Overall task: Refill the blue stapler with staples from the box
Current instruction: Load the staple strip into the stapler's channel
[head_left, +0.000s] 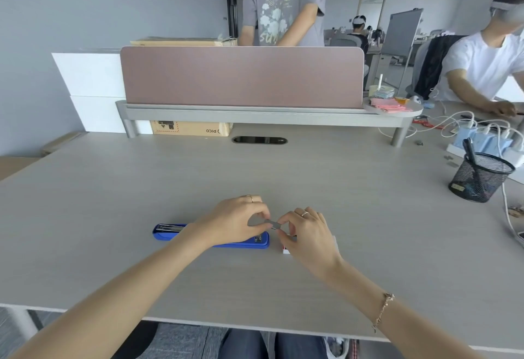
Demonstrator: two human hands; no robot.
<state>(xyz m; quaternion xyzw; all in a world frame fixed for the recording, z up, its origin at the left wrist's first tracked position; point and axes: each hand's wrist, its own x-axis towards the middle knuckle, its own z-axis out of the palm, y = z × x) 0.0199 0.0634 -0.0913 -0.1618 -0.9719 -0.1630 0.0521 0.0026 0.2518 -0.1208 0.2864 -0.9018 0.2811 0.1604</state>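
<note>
Grey staple strip (272,224) between both pinching hands (241,221).

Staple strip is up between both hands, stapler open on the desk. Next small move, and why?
Probably carry the strip left and down to the open channel of the stapler. Both hands, left hand and right hand, pinch the strip above the desk, just beyond the stapler's right end, and the stapler lies opened flat with its metal channel exposed at the left end, so nothing is loaded yet.
</note>
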